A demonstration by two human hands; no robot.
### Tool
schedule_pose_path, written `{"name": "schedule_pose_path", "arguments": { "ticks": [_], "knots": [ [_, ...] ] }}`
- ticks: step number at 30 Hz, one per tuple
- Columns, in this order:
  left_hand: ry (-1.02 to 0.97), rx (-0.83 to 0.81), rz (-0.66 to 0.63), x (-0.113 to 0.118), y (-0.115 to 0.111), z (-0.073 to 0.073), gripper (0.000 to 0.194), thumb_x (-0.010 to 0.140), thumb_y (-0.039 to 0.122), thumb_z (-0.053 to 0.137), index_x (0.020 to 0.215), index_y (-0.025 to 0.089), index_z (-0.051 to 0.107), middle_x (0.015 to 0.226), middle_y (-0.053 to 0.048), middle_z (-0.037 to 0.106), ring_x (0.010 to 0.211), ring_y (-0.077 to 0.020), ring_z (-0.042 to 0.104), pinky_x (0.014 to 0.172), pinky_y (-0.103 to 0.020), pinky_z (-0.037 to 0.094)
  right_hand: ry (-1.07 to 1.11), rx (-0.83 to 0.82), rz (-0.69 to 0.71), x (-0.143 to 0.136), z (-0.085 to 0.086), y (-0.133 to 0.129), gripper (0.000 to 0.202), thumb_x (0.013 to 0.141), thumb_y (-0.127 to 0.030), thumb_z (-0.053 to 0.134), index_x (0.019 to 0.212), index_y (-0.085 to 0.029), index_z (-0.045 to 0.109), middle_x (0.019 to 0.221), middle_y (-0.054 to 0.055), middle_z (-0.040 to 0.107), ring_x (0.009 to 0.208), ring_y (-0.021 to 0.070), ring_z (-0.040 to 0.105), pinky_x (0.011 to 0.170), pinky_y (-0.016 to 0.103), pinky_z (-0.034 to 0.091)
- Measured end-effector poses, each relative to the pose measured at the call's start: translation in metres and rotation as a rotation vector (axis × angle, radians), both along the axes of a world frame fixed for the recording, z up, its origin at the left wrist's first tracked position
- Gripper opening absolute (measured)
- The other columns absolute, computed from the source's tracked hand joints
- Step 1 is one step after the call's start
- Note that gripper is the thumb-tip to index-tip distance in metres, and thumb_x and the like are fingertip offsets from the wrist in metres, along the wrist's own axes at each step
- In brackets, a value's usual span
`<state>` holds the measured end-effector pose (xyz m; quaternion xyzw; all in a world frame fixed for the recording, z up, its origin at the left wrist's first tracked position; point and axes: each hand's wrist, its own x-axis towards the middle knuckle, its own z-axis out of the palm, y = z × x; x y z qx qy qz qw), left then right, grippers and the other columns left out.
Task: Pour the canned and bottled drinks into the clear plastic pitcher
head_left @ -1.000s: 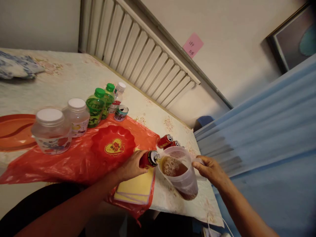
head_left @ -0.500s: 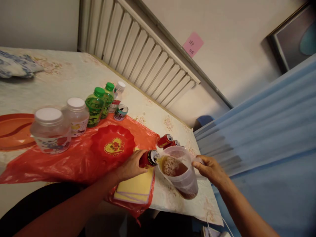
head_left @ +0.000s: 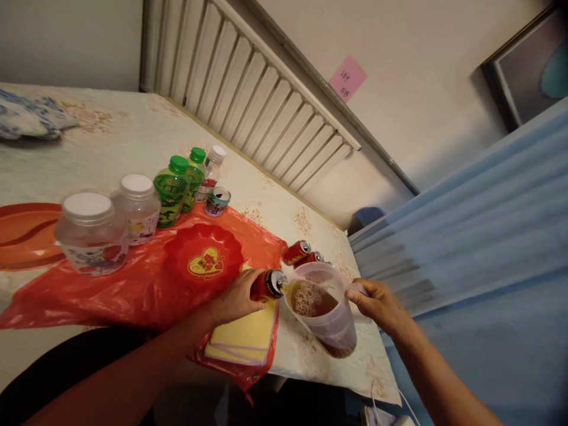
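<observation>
My left hand [head_left: 239, 297] is closed around a red can [head_left: 262, 286], which lies tipped on its side with its opening at the rim of a clear plastic pitcher [head_left: 335, 331]. Yellowish liquid runs from the can into the pitcher. Brown liquid with foam [head_left: 309, 299] stands inside it. The fingers of my right hand [head_left: 375, 302] are wrapped round the pitcher's handle, and the pitcher leans towards the can. Below the can are yellow cloths or sheets [head_left: 244, 334]. Two red cans [head_left: 296, 252] show just behind the pitcher, partly hidden by it.
A red scalloped plate [head_left: 177, 260] sits on red plastic [head_left: 119, 302]. Two white-lidded jars [head_left: 95, 236], green-capped bottles [head_left: 171, 192], a white-capped bottle [head_left: 216, 157] and a small tin [head_left: 217, 202] stand left. An orange tray [head_left: 26, 254] is far left; a blue curtain [head_left: 465, 236] hangs right.
</observation>
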<state>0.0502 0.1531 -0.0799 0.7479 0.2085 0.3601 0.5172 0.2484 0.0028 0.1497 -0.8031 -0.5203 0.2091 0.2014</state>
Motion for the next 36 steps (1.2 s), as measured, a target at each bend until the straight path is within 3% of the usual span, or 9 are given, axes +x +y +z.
{"name": "schedule_pose_path", "arguments": {
  "ticks": [36],
  "knots": [
    [0.02,0.025,-0.024,0.0008,0.0011,-0.0065,0.072,0.061,0.012,0.07,0.129,0.023,0.049,0.126,-0.006,0.057,0.117,-0.0266,0.053,0.103,-0.041,0.043,-0.009,-0.014,0.041,0.0064,-0.0048,-0.0019,0.054,0.073,-0.069,0.06,0.057,-0.019,0.044,0.055,-0.006,0.03,0.052,0.0085,0.028,0.048,0.024,0.022]
  ]
}}
